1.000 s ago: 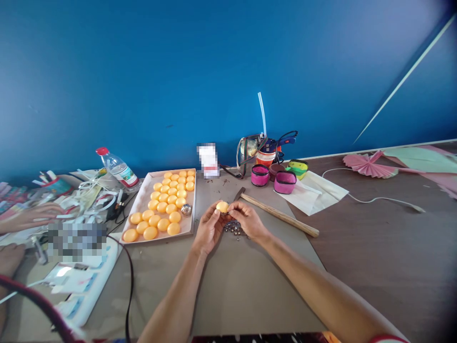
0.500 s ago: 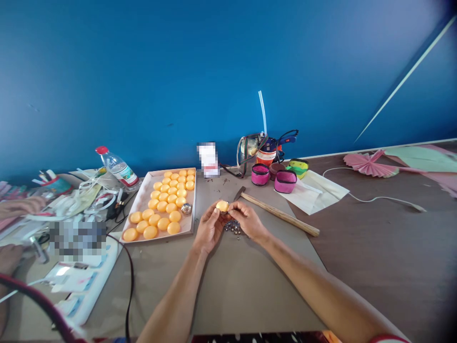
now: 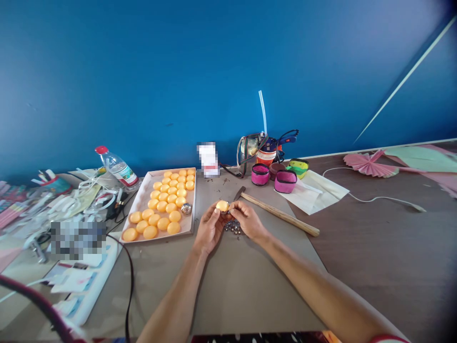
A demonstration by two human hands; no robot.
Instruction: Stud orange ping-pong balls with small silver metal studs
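Between my two hands is an orange ball (image 3: 223, 206) with small dark shiny pieces around its lower side. My left hand (image 3: 209, 227) grips it from the left, thumb against its side. The fingers of my right hand (image 3: 248, 220) are pinched at the ball's right edge; whether a small piece is between them is hidden. Beneath the hands, a pile of small shiny metallic beads (image 3: 233, 227) lies on the table. A hammer (image 3: 282, 212) with a wooden handle rests just beyond my right hand. In a shallow box (image 3: 137, 202) to the left sit several orange balls (image 3: 163, 224) and one silver-studded ball (image 3: 186, 208).
A tilted plastic bottle (image 3: 121, 169) stands behind the box. Pink mesh containers (image 3: 285, 181) and white paper (image 3: 321, 193) lie at the back right. Cables, tools and packets clutter the left side. A black cord (image 3: 130, 286) runs along the table. A pink paper fan (image 3: 369, 166) is far right.
Another person's hands at the far left have gone out of view. My own hands stay nearly in place around the orange ball.
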